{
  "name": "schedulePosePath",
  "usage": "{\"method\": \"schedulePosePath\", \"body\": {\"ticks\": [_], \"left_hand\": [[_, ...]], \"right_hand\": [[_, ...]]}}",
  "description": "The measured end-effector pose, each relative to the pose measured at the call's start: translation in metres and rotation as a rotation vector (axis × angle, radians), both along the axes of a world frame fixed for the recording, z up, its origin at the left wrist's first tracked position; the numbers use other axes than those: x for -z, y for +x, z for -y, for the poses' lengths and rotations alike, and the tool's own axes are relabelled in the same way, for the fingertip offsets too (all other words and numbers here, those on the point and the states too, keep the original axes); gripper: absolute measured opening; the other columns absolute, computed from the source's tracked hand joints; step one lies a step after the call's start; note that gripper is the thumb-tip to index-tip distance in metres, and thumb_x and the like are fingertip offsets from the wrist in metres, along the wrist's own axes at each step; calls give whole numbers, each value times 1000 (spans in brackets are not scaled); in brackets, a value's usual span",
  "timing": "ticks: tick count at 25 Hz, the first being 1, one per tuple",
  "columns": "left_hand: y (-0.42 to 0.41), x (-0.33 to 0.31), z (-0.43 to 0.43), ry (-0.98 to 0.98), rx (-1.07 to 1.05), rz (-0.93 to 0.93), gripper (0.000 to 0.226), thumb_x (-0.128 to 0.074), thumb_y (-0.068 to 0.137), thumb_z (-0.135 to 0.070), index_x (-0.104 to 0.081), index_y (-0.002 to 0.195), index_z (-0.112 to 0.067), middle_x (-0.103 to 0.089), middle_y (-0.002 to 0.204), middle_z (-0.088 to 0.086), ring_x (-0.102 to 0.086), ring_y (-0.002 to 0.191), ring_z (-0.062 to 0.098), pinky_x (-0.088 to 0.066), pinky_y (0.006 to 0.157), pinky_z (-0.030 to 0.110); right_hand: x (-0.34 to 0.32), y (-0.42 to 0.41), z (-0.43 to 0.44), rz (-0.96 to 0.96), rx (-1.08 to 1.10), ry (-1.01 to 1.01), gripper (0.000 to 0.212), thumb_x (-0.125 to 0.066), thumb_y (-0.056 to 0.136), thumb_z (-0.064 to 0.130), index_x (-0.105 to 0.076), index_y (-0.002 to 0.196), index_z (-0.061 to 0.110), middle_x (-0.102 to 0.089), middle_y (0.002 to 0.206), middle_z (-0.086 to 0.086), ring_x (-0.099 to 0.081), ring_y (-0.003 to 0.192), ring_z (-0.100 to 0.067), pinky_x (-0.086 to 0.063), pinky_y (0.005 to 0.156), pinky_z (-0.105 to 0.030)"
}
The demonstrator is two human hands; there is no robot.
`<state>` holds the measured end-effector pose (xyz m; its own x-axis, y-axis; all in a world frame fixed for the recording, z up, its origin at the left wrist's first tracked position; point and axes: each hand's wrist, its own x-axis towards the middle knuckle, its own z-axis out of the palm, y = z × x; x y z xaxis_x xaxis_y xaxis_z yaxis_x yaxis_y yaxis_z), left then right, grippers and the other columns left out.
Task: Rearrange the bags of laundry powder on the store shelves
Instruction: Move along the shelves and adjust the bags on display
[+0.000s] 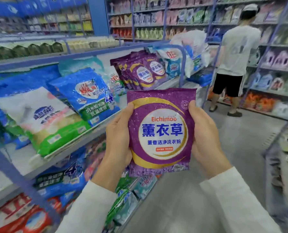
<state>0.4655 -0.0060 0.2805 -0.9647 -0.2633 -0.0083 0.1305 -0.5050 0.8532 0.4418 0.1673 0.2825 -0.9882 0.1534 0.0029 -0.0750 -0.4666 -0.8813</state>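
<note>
A purple bag of laundry powder point(161, 132) with a white round label is held upright in the aisle, in front of the shelf. My left hand point(119, 140) grips its left edge and my right hand point(203, 137) grips its right edge. A row of matching purple bags point(140, 71) stands on the shelf point(69, 148) behind it. Further left on that shelf lie a blue bag point(86, 93) and a white and green bag point(44, 121).
Blue and white bags point(173, 63) fill the far end of the shelf. More bags lie on the lower shelves point(59, 180). A person in a white shirt point(235, 52) stands in the aisle ahead at the right-hand shelves. The grey floor point(207, 190) lies open below.
</note>
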Motion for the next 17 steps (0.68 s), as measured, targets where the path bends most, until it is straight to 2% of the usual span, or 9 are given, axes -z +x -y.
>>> {"method": "schedulePosePath", "body": {"ticks": [4, 7, 9, 11, 14, 17], "left_hand": [[-106, -6, -39, -13, 46, -10, 20, -68, 93, -34, -79, 94, -18, -76, 106, 18, -72, 98, 38, -54, 94, 60], [-170, -14, -66, -14, 65, -2, 19, -69, 92, -35, -79, 94, -19, -76, 104, 16, -74, 96, 36, -57, 91, 56], [-206, -14, -83, -4, 61, 12, 19, -69, 92, -36, -78, 97, -19, -77, 103, 14, -75, 94, 33, -58, 89, 53], [-241, -10, -96, 8, 52, 23, 25, -68, 92, -37, -75, 107, -19, -77, 105, 12, -75, 95, 32, -58, 89, 51], [-295, -1, -116, -12, 35, 46, 38, -68, 90, -42, -71, 119, -18, -76, 110, 10, -74, 101, 31, -59, 89, 49], [-350, 2, -138, -45, -19, 61, 29, -65, 92, -42, -75, 109, -20, -78, 104, 8, -76, 94, 27, -61, 82, 43]], "right_hand": [[-5, -91, -43, 85, -6, 140, 31, -65, 93, 49, -74, 105, 22, -80, 90, -1, -77, 76, -18, -63, 69, -34], [-10, -158, -67, 66, 31, 176, 29, -63, 95, 48, -73, 105, 22, -80, 89, -2, -77, 78, -20, -62, 77, -39], [-12, -199, -79, 54, 44, 172, 27, -62, 97, 45, -73, 104, 22, -80, 87, -2, -77, 77, -20, -63, 74, -38], [-11, -238, -89, 54, 36, 178, 25, -61, 97, 45, -73, 97, 23, -80, 84, -2, -77, 73, -19, -63, 69, -36], [-2, -303, -105, 83, 10, 162, 25, -65, 95, 44, -73, 86, 22, -80, 83, -4, -77, 73, -23, -63, 75, -42], [4, -369, -124, 92, -100, 161, 25, -66, 95, 45, -74, 89, 22, -80, 87, -6, -77, 77, -26, -63, 78, -46]]}}
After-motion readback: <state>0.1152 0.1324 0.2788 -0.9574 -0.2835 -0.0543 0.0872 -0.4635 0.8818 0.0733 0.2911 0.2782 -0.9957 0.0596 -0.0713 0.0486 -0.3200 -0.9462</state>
